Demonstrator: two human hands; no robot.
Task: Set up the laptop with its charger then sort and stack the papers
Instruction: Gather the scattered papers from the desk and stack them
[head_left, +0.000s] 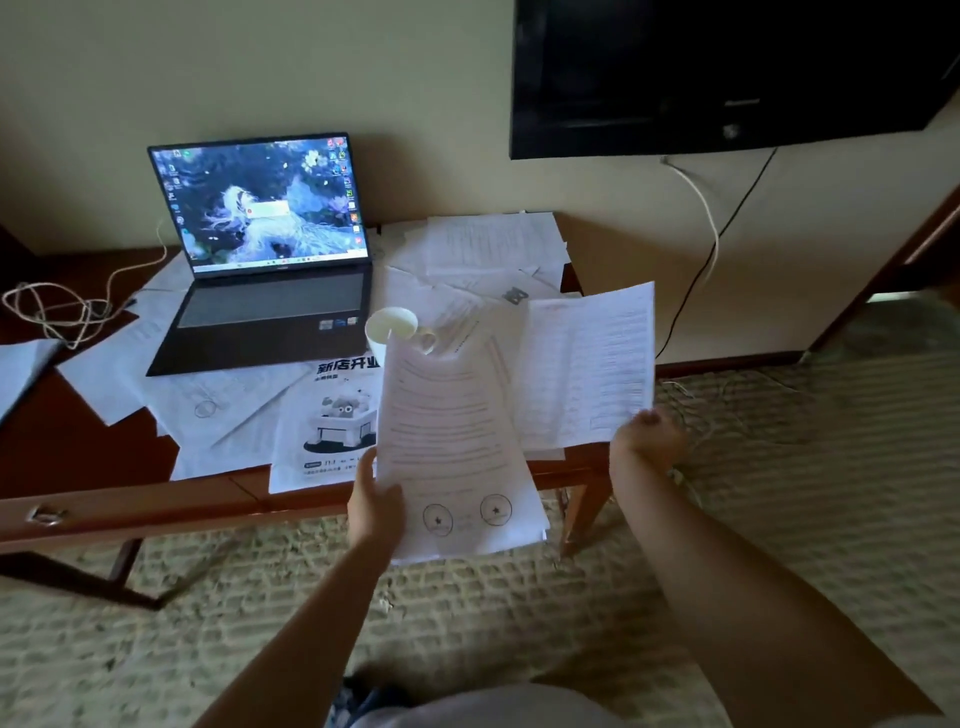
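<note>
An open black laptop (270, 260) with a lit screen sits on the wooden desk (93, 447). A white charger cable (57, 312) lies coiled at the desk's left. My left hand (375, 506) grips a stack of printed papers (457, 447) by its lower left edge, held in front of the desk. My right hand (649, 431) pinches a single printed sheet (587, 364) by its lower right corner, lifted over the desk's right end. Loose papers (488, 244) lie scattered across the desk, among them a flyer with a cartoon picture (332, 415).
A white mug (392, 327) stands just right of the laptop, partly behind the held stack. A dark television (727, 73) hangs on the wall above right, with cables (706, 218) dangling below it. Patterned carpet (519, 613) covers the floor.
</note>
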